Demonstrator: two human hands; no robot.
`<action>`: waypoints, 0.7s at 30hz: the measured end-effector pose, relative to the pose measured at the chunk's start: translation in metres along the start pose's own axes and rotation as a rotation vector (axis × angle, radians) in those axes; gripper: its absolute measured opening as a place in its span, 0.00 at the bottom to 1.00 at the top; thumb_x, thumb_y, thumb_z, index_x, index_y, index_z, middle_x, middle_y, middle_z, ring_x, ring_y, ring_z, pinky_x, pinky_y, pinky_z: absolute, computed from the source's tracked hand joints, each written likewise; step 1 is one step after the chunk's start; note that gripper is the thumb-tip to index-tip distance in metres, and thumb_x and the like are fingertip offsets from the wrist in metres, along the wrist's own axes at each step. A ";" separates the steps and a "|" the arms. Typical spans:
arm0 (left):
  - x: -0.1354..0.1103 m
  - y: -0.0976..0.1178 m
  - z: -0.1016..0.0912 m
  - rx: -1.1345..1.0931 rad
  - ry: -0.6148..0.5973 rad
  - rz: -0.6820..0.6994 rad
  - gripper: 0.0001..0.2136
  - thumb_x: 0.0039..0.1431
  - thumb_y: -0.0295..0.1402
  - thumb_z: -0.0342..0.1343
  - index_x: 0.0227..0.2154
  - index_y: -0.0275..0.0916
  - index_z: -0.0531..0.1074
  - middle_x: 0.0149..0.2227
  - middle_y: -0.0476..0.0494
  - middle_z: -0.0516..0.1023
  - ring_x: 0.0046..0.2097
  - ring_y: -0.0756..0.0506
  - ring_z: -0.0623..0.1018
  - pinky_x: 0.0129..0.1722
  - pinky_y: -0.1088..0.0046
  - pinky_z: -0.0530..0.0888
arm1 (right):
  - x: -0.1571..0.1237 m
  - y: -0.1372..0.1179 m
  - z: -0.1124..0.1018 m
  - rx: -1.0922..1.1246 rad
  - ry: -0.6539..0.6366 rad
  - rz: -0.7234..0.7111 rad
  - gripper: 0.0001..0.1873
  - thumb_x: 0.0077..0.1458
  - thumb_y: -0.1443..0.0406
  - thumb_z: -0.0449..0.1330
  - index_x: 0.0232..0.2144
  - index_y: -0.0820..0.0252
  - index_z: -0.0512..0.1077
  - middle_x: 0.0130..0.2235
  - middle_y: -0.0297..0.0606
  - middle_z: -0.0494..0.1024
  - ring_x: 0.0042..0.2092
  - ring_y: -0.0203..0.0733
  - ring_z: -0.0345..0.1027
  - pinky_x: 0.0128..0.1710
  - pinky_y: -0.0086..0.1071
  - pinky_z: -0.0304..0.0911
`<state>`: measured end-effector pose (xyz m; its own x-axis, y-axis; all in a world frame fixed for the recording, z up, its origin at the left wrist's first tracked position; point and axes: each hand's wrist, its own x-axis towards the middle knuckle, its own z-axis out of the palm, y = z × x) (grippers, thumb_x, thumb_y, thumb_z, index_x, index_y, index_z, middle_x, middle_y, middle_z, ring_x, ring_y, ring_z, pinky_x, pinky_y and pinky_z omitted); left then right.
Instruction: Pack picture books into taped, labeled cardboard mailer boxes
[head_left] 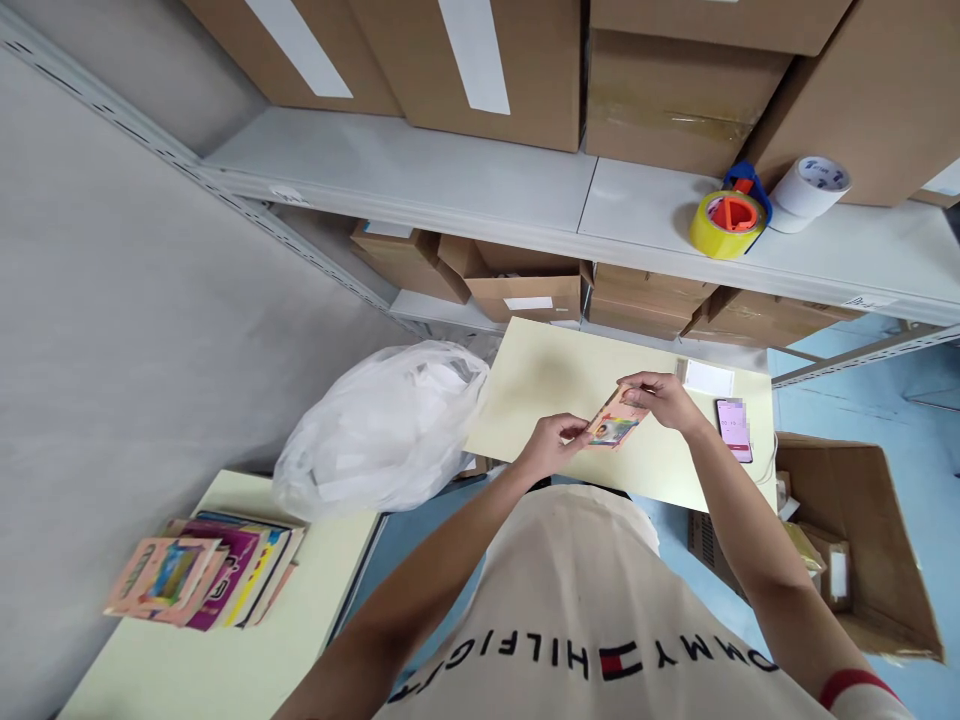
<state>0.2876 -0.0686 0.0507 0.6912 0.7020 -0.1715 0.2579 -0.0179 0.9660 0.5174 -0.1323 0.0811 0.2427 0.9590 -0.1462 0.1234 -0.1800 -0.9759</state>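
Note:
A pink book (616, 424) with a colourful picture on its cover is held tilted above the pale yellow table (540, 372). My left hand (553, 443) pinches its lower left edge. At its upper right end, the fingers of my right hand (666, 398) are closed on it. To the right of my right hand, a phone (733, 430) with a lit pink screen lies on the table. Behind that hand sits a small white box or pad (705, 377).
A stack of books (217, 570) lies on a second table at left, beside a full white plastic bag (382, 430). An open cardboard box (862, 550) stands at right. The grey shelf (450, 165) carries cartons, a yellow tape dispenser (724, 225) and white tape rolls (810, 190).

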 end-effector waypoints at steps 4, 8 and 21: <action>-0.001 -0.006 0.013 -0.065 0.094 -0.069 0.14 0.49 0.45 0.63 0.28 0.39 0.81 0.29 0.44 0.82 0.31 0.45 0.79 0.33 0.71 0.75 | -0.003 0.005 -0.009 0.062 0.006 0.045 0.25 0.43 0.47 0.69 0.39 0.56 0.79 0.33 0.38 0.82 0.34 0.42 0.74 0.35 0.36 0.70; -0.004 -0.013 0.018 -0.219 0.172 -0.194 0.17 0.45 0.47 0.65 0.29 0.37 0.81 0.29 0.44 0.82 0.31 0.46 0.78 0.33 0.72 0.74 | -0.018 0.020 -0.016 0.236 0.056 0.080 0.30 0.40 0.49 0.71 0.46 0.52 0.75 0.38 0.37 0.82 0.39 0.44 0.77 0.38 0.38 0.72; -0.002 -0.024 0.031 -0.313 0.322 -0.309 0.19 0.47 0.46 0.65 0.37 0.37 0.80 0.33 0.44 0.83 0.35 0.46 0.80 0.36 0.70 0.77 | -0.044 0.071 0.034 0.309 0.231 0.208 0.33 0.47 0.49 0.66 0.53 0.54 0.70 0.36 0.38 0.83 0.35 0.44 0.75 0.38 0.43 0.72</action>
<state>0.3012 -0.0914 0.0219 0.3606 0.8247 -0.4358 0.1690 0.4017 0.9000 0.4831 -0.1800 0.0129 0.4450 0.8289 -0.3390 -0.2362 -0.2565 -0.9372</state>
